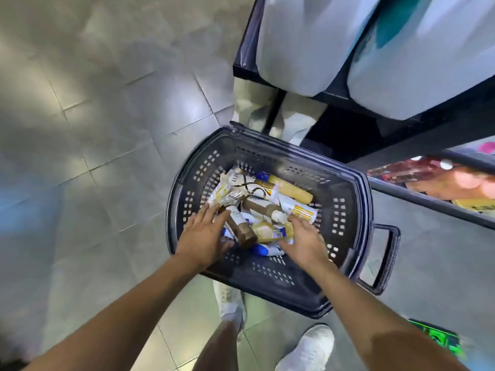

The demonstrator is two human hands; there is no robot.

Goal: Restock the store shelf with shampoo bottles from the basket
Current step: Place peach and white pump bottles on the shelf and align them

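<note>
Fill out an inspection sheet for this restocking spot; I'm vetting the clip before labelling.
Surface: grey tiled floor; the basket stands on it.
Job's things: shampoo bottles lie jumbled in the basket; a brown-capped bottle lies between the hands.
Clutter: green object on the floor, too blurred to identify.
Hands: left hand has straight fingers on the bottles; right hand is on a yellow bottle, grip unclear.
Cables: nothing seen.
Surroundings: dark shelf with large white containers; white shoes below.
</note>
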